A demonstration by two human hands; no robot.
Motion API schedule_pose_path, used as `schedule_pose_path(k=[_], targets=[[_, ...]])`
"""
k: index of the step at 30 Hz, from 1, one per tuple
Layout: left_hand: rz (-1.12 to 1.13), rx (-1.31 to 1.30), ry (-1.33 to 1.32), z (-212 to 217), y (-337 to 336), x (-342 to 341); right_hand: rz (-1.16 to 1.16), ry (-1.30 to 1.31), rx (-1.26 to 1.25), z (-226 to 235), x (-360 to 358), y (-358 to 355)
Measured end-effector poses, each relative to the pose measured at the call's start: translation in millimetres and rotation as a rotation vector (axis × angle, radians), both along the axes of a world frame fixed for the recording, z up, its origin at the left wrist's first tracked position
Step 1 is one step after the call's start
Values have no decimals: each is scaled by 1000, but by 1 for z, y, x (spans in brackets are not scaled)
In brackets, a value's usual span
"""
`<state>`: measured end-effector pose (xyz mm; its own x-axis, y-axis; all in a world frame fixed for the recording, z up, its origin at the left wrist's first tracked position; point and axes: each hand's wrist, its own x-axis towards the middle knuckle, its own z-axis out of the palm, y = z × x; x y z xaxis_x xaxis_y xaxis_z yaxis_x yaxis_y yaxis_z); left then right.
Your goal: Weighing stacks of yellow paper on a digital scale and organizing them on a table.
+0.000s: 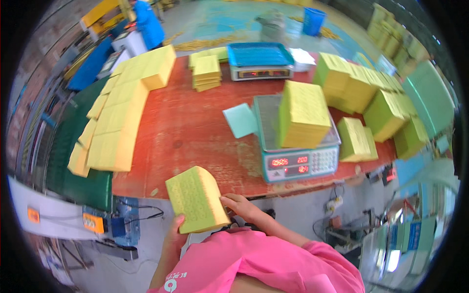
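A thick stack of yellow paper (191,202) is held tilted in front of my body, just off the near edge of the red table (178,146). My left hand (177,228) grips its lower left corner, thumb on the top face and the other fingers hidden beneath. At the stack's right side, my right hand (238,204) closes on the edge, its fingertips partly hidden. Ahead to the right, a digital scale (299,168) with lit red digits carries a taller stack of yellow paper (305,115). A pale blue sheet (239,120) lies against the scale's left side.
Rows of yellow paper stacks (113,127) line the table's left side, partly over a green surface (80,122). More yellow stacks (359,88) fill the right. A second scale with a blue tray (259,54) stands at the back. A person in blue (148,24) is at far left.
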<state>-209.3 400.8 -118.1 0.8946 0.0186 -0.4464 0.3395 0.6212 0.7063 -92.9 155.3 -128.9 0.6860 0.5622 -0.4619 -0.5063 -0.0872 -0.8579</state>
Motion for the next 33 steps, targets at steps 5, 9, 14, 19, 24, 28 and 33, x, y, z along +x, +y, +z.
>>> schedule_pose_path(k=[5, 9, 14, 19, 24, 28, 33], targets=[[-192, 244, -193, 64, -31, 52, -188, -239, 125, 68, 18, -55], [-346, 244, -422, 145, -106, 150, -394, -443, 55, 154, 64, -135], [-509, 336, -498, 232, -214, 256, -638, -633, 48, 220, 137, -209], [-549, 391, -373, 224, -256, 317, -657, -531, 9, 199, 187, -253], [-580, 426, -348, 216, -264, 329, -648, -486, 19, 180, 200, -263], [-579, 467, -315, 213, -266, 333, -663, -485, 15, 177, 202, -265], [-556, 486, -307, 214, -268, 333, -678, -505, 24, 164, 208, -266]])
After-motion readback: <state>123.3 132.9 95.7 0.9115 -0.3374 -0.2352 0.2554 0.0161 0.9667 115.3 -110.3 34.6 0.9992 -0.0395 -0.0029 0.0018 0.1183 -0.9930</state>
